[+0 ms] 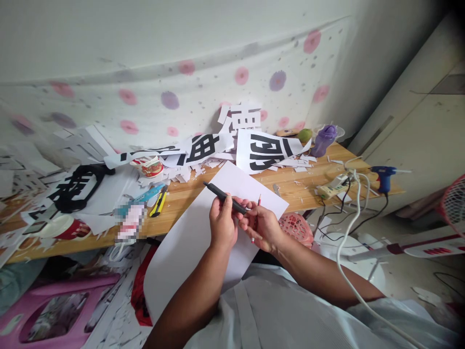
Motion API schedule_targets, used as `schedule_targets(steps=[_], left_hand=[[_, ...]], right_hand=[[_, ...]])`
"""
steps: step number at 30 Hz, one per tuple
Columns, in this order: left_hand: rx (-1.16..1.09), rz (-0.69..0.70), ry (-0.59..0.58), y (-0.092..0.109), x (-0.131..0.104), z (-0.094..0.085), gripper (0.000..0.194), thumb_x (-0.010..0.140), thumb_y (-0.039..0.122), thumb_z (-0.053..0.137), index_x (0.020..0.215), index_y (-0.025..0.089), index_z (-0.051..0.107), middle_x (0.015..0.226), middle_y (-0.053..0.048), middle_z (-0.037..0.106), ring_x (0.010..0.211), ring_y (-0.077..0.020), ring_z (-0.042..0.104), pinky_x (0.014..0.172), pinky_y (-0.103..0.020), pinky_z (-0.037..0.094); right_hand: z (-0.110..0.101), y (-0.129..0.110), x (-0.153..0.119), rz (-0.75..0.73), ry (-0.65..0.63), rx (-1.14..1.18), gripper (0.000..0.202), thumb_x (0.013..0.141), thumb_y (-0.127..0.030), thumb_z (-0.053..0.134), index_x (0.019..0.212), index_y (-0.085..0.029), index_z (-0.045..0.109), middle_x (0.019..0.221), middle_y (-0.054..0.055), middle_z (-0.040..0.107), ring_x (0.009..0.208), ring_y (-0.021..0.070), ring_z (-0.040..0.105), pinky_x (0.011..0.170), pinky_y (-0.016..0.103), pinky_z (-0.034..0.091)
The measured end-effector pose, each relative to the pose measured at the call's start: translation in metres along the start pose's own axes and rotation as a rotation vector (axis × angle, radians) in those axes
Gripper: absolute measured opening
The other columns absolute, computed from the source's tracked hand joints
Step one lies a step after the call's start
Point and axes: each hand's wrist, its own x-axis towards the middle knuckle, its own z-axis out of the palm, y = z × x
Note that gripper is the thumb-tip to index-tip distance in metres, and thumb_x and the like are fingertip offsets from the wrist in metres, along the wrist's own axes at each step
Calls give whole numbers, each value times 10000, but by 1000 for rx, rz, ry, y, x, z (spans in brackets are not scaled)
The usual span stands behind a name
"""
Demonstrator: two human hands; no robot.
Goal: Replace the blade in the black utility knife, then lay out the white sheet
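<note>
A slim black pen-like tool [218,192] points up and to the left above a large white sheet [189,242]. My left hand [223,220] is closed round its middle, thumb on top. At its lower right end are the pinched fingers of my right hand [263,225]. A red pencil [259,198] with a sharpened tip passes through my right hand, its white end below the fingers. The sheet hangs over the table's front edge towards my lap.
On the wooden table [185,194] lie paper scraps, printed character sheets [267,150], a yellow cutter [159,201] and a noodle cup [150,167]. A blue glue gun [384,178], power strip [332,188] and cables are at the right. A pink basket [296,228] stands below.
</note>
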Motion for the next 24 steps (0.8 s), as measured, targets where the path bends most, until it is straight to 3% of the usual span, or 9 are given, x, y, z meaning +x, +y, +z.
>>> schedule_targets(steps=[6, 10, 13, 19, 24], left_hand=[[-80, -4, 36, 1, -2, 1, 446, 891, 515, 870, 1107, 216, 620, 963, -83, 776, 958, -319, 819, 539, -243, 562], [-126, -14, 38, 0, -4, 0, 449, 876, 510, 888, 1098, 228, 620, 964, -58, 767, 1059, -349, 811, 617, -288, 616], [-145, -10, 39, -2, -6, -1, 452, 857, 501, 911, 1079, 230, 625, 961, -50, 770, 1051, -325, 811, 744, -352, 659], [-122, 20, 58, -4, -9, 0, 425, 884, 498, 889, 1057, 222, 616, 967, -53, 776, 986, -293, 813, 781, -380, 663], [-95, 38, 31, -6, -8, -2, 416, 911, 507, 858, 1071, 221, 602, 971, -55, 771, 938, -274, 810, 750, -367, 655]], right_hand=[[4, 2, -6, -39, -6, 48, 294, 769, -232, 754, 919, -231, 501, 841, 44, 788, 376, 91, 530, 256, 135, 235], [8, 4, -10, -51, -11, 38, 305, 816, -258, 791, 927, -227, 509, 859, 38, 793, 368, 78, 516, 258, 135, 225], [9, 6, -10, -48, -34, 12, 274, 841, -294, 798, 925, -201, 554, 813, 38, 780, 353, 67, 495, 256, 137, 218], [4, 7, -5, -52, -19, 7, 265, 816, -281, 781, 900, -202, 542, 853, 79, 802, 410, 102, 580, 252, 138, 222], [-4, 7, -1, -27, 19, 42, 317, 770, -221, 738, 886, -243, 444, 809, 59, 797, 351, 98, 525, 244, 148, 223]])
